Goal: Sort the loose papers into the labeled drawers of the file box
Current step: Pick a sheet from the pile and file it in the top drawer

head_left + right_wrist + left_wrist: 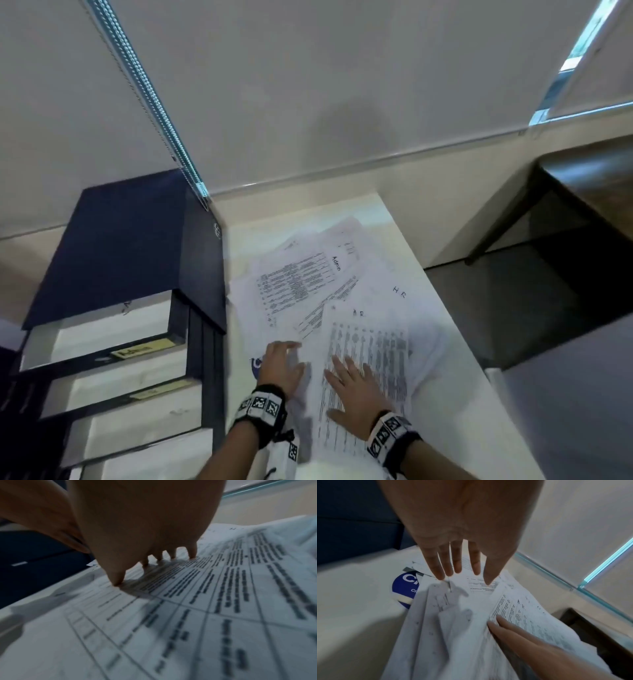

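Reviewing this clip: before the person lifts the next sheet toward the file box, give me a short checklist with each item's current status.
1. Right hand flat on the printed table sheet: ok, fingers spread, nothing gripped yet.
2. Left hand free: ok, open over the papers beside it.
3. Sheet's category readable: cannot tell; the handwritten mark at its top is blurred.
4. Drawers of the file box open: ok, several pulled out.
5. Drawer labels legible: not ok; only the Admin label reads, the label below it is blurred.
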